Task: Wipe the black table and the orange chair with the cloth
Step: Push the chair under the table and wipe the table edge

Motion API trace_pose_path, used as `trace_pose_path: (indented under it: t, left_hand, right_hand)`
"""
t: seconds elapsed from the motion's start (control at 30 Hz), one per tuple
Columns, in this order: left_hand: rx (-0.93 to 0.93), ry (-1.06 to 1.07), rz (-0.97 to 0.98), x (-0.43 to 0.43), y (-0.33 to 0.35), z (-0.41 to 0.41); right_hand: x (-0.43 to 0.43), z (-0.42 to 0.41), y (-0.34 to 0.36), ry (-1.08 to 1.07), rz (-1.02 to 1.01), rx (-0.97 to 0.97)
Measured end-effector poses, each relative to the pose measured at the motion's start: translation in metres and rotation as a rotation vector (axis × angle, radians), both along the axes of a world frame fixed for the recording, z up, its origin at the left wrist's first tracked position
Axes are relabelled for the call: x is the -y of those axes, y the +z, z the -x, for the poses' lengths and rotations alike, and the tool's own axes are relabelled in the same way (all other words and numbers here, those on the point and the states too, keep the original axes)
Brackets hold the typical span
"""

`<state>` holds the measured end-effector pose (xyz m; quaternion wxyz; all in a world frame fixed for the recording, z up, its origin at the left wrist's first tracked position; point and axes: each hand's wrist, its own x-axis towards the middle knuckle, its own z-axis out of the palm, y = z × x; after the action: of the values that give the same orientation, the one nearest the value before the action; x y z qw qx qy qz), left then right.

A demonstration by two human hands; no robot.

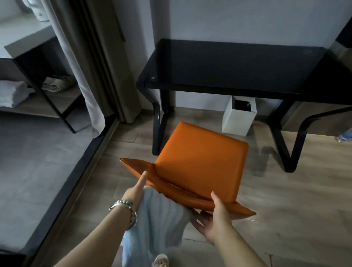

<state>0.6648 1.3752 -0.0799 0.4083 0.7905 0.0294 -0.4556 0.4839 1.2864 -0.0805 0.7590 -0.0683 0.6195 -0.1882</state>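
Right hand gripping chair, left hand holding cloth

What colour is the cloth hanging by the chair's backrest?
The cloth is pale blue, faintly ribbed; the head view shows it.

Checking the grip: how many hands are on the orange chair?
2. The left hand, holding the cloth, touches the orange chair at the backrest's left end; the right hand grips the right end.

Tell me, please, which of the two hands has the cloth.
The left hand, the one wearing bracelets, holds the pale blue cloth; the right hand grips only the orange chair.
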Motion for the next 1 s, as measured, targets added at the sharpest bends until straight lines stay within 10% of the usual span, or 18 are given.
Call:
trace_pose_path:
  t: [1.0]
  left_hand:
    - [-0.132,0.091,0.187,0.137,-0.013,-0.089]
  right_hand:
    - [0.116,-0.063,-0.024,-0.059,0.368,-0.072]
